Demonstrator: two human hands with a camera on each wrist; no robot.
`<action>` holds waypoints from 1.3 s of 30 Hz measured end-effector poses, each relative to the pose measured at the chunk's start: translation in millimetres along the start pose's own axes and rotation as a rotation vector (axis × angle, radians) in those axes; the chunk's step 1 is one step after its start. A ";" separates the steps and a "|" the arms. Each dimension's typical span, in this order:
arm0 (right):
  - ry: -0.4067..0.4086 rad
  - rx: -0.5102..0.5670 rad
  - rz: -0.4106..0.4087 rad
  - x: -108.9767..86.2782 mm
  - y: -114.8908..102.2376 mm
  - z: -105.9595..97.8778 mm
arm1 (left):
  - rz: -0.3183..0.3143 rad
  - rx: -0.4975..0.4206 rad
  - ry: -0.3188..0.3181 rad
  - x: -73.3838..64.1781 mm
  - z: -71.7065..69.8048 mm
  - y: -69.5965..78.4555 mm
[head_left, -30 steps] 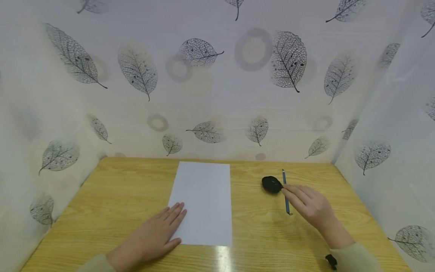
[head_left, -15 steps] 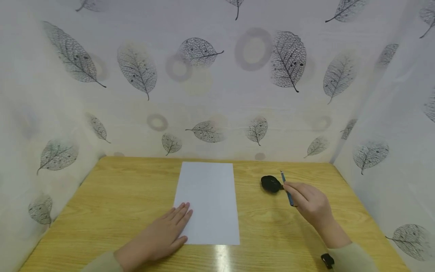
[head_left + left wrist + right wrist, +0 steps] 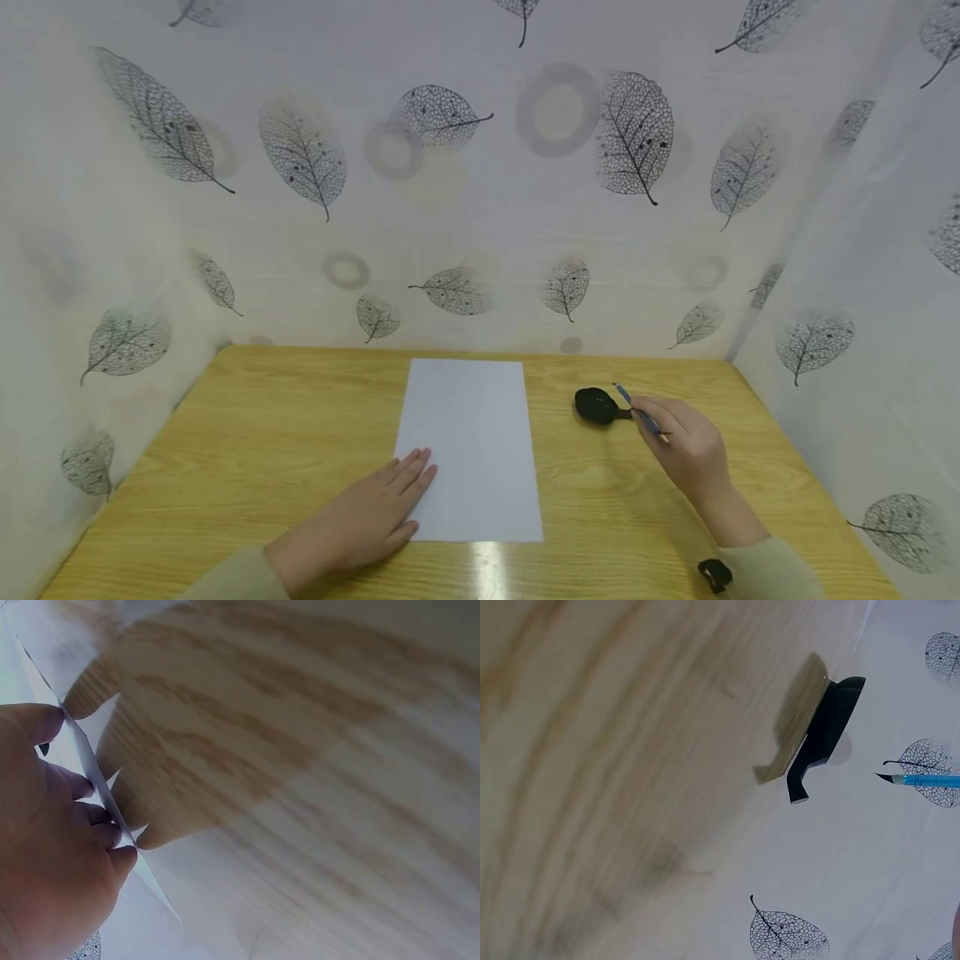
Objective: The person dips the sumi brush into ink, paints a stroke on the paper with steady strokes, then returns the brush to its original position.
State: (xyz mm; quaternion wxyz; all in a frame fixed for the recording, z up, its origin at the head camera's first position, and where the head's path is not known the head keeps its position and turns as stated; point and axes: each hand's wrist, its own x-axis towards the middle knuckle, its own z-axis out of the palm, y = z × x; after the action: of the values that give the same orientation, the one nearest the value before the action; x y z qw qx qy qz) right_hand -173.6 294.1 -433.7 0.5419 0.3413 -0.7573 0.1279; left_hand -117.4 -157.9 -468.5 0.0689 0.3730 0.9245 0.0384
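Observation:
A sheet of white paper [image 3: 480, 442] lies on the table, its long sides running toward the back wall. My left hand [image 3: 367, 517] rests along its left edge, fingers extended onto the sheet. To the right, my right hand [image 3: 686, 450] grips a slim blue paintbrush [image 3: 622, 393] whose tip points up and to the left. Its dark pointed bristles show in the right wrist view, on the blue brush [image 3: 930, 781]. Just left of those fingers is a small black dish [image 3: 595, 405] with a short handle [image 3: 798, 786], the handle's end overlapped by the fingertips in the head view.
The wood-grain table [image 3: 300, 417] is glossy and reflects light near its front. Leaf-patterned cloth [image 3: 480, 208] encloses it at the back and both sides. A small black device [image 3: 715, 575] sits by the right sleeve [image 3: 772, 567].
The paper has slid right, my left hand moving along with it. In my right hand, the paintbrush has tilted from nearly upright in the view to leaning left. The black dish stays in place.

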 end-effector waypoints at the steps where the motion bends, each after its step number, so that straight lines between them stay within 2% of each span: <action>1: -0.004 -0.003 0.014 -0.9 0.3 0.9 | 0.001 0.001 -0.001 1.0 0.5 0.1; 7: -0.031 0.009 0.106 -4.0 0.3 6.4 | 0.001 0.014 -0.007 6.7 1.8 1.3; 14: -0.054 0.038 0.276 -4.2 -4.3 8.9 | 0.006 0.018 -0.015 10.6 -2.9 8.4; 17: -0.098 0.046 0.341 -5.1 -5.2 9.0 | 0.008 0.014 -0.018 12.4 -2.7 10.0; 21: -0.121 0.058 0.386 -7.8 -3.9 9.8 | 0.010 0.013 -0.023 16.3 -0.2 10.5; 25: -0.109 0.088 0.430 -9.0 -2.9 12.4 | 0.011 0.011 -0.030 19.9 0.1 12.5; 39: -0.208 0.109 0.622 -15.6 1.2 13.3 | 0.027 0.038 -0.015 26.3 1.2 19.6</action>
State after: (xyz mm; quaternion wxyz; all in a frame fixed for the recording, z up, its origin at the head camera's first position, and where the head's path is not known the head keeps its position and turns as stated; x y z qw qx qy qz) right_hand -181.3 293.3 -452.7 0.3776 0.1335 -0.8685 0.2920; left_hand -122.5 -125.6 -469.9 0.0681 0.3869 0.9194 0.0193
